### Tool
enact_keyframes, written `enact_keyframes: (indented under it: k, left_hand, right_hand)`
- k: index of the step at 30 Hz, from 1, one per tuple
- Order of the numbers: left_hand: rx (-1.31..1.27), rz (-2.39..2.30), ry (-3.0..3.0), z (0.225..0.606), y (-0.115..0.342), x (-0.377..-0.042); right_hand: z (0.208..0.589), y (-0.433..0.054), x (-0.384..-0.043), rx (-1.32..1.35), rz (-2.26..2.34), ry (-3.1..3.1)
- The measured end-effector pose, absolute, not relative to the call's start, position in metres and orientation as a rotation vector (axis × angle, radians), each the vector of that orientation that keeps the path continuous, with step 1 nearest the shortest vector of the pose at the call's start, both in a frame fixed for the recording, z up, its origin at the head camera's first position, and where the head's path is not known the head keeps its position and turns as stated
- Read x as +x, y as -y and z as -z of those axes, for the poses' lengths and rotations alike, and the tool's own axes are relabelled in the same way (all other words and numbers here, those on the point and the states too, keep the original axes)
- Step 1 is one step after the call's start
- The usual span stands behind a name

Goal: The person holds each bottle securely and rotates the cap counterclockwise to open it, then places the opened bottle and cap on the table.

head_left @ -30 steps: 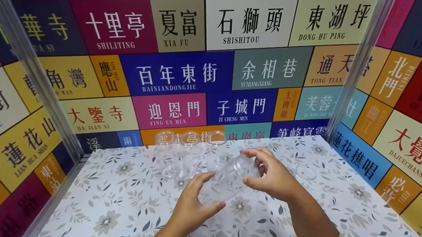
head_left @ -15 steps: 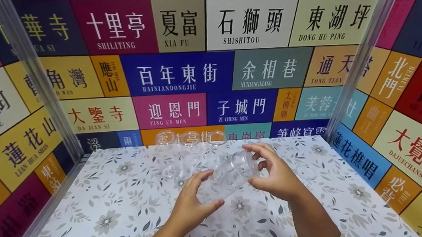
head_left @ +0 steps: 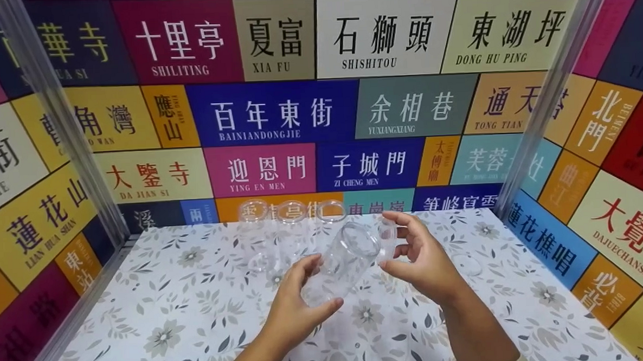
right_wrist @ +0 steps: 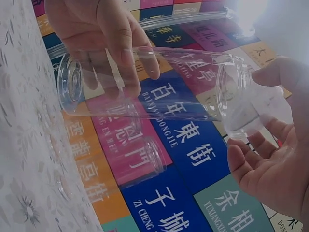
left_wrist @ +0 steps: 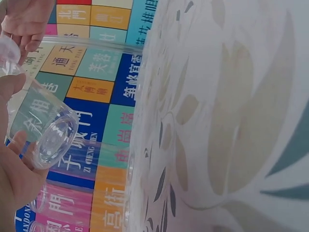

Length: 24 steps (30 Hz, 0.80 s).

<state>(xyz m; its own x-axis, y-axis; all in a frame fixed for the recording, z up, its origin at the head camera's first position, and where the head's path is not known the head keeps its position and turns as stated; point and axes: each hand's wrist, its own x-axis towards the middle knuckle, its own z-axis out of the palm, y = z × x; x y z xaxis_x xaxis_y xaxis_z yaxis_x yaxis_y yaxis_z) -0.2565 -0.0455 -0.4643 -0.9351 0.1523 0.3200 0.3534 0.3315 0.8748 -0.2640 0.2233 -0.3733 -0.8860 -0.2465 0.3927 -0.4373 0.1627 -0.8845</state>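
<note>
A clear plastic jar [head_left: 339, 266] hangs tilted above the table, its open mouth pointing up and to the right. My left hand [head_left: 300, 306] grips it around the lower part; the left wrist view shows its round base [left_wrist: 55, 140] beyond the fingers. With thumb and fingers, my right hand [head_left: 425, 263] holds a clear lid [head_left: 388, 241] just to the right of the mouth, apart from the rim in the head view. From the right wrist, the jar [right_wrist: 159, 84] lies across the view with the translucent lid [right_wrist: 265, 108] beside its mouth.
Behind the hands, three clear jars stand in a row: left jar [head_left: 253, 210], middle jar [head_left: 291, 211] and right jar [head_left: 331, 210]. A clear disc [head_left: 468, 264] lies right of my right hand. The table [head_left: 142, 297] has a leaf-patterned cover, with printed walls behind.
The lid has come away from the jar's mouth, moving right and slightly up with my right hand. The jar's mouth has tipped up to show its opening; my left hand has barely moved.
</note>
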Motion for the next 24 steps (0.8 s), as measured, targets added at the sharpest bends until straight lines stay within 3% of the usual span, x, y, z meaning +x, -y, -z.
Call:
enact_keyframes:
  k: [24]
  left_hand:
    - [-0.388,1.796,2.351,0.470,-0.024,-0.309]
  right_hand:
    - [0.404,-0.299,-0.275,0.218,-1.876,2.339]
